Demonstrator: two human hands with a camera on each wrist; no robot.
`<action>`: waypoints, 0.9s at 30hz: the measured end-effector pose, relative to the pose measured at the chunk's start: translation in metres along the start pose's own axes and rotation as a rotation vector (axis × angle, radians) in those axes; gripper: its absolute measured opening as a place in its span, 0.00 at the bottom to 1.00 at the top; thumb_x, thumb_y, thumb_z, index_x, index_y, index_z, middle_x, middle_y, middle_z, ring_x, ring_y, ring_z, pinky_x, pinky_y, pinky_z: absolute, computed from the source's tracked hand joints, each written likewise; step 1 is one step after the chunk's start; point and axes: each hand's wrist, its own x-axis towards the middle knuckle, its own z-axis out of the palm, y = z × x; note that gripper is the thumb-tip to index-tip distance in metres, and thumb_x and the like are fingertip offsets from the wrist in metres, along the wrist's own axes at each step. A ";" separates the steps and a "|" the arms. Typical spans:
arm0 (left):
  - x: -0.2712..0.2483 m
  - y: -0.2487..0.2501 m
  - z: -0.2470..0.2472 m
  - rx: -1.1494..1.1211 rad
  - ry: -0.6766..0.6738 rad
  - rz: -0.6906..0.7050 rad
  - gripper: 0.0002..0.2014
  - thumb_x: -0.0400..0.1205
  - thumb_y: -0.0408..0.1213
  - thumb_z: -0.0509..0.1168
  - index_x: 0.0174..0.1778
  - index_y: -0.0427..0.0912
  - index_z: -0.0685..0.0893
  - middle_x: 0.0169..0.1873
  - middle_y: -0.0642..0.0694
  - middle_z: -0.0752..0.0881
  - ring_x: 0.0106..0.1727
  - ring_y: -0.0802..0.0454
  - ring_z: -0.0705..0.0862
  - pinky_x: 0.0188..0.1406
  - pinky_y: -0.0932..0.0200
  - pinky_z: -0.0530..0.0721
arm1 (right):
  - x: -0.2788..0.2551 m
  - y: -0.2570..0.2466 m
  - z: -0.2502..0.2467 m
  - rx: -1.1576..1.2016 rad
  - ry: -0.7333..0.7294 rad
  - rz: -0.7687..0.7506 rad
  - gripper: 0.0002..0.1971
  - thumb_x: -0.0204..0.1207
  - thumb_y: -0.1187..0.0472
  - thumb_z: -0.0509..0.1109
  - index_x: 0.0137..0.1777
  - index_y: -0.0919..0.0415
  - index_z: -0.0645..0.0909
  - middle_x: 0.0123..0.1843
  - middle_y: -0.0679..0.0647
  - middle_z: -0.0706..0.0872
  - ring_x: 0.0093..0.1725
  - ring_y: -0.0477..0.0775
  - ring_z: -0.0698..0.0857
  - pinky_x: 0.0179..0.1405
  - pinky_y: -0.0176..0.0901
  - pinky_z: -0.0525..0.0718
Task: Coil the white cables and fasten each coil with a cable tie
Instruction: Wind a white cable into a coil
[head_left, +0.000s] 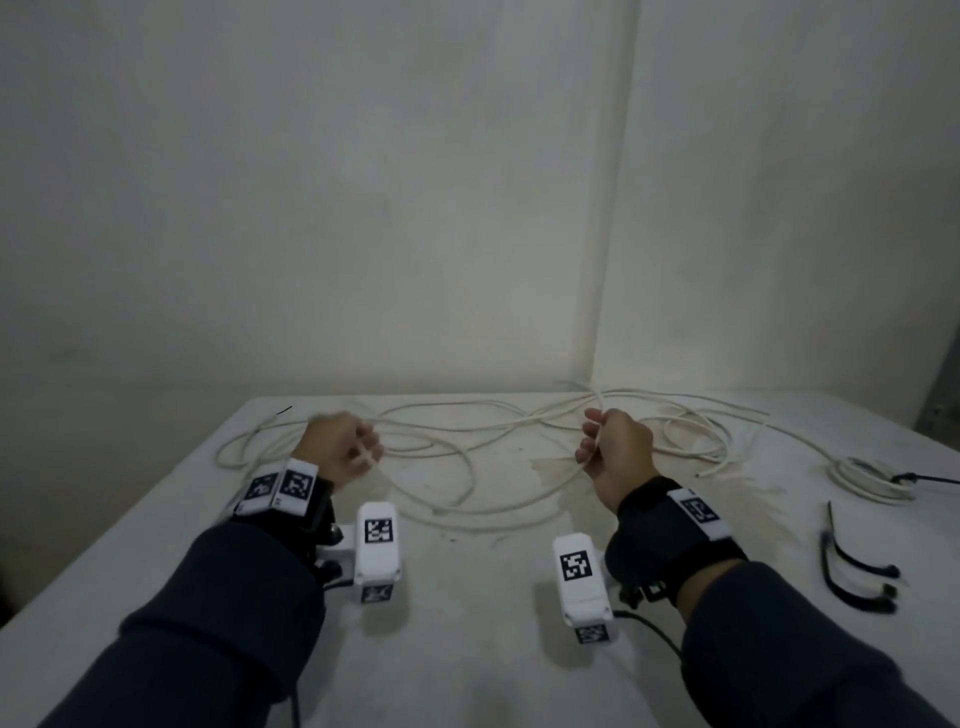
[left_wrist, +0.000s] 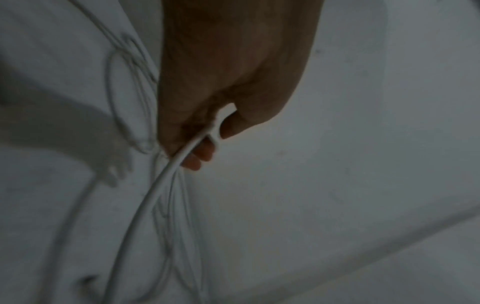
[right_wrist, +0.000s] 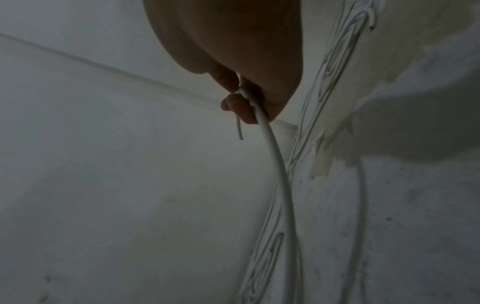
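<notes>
No readable words or numbers appear; only black-and-white square code markers (head_left: 378, 530) sit on the white wrist-mounted camera housings (head_left: 582, 582).

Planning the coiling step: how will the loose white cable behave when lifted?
Probably floppy yet springy: the white cable sags between the left hand and right hand. Its loops on the table overlap, so lifting may drag neighbouring strands.
</notes>
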 end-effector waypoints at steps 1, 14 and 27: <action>0.004 -0.015 -0.009 0.013 0.005 -0.102 0.15 0.85 0.23 0.50 0.31 0.36 0.68 0.19 0.41 0.72 0.27 0.47 0.69 0.24 0.57 0.81 | 0.002 0.005 -0.002 -0.012 -0.005 0.023 0.13 0.81 0.69 0.51 0.41 0.63 0.76 0.32 0.54 0.73 0.24 0.49 0.65 0.16 0.34 0.67; -0.007 0.008 0.046 0.292 -0.502 0.386 0.18 0.90 0.33 0.50 0.69 0.55 0.76 0.30 0.48 0.76 0.21 0.61 0.65 0.24 0.67 0.67 | 0.035 0.029 -0.015 0.053 0.023 0.055 0.06 0.79 0.62 0.66 0.40 0.60 0.77 0.28 0.49 0.68 0.21 0.45 0.62 0.13 0.32 0.60; 0.070 0.018 0.047 -0.111 -0.138 0.340 0.18 0.89 0.31 0.51 0.73 0.53 0.70 0.31 0.48 0.77 0.25 0.60 0.71 0.25 0.67 0.73 | 0.083 0.052 -0.021 0.501 -0.067 0.111 0.05 0.81 0.61 0.61 0.44 0.57 0.76 0.20 0.47 0.69 0.16 0.44 0.65 0.14 0.31 0.64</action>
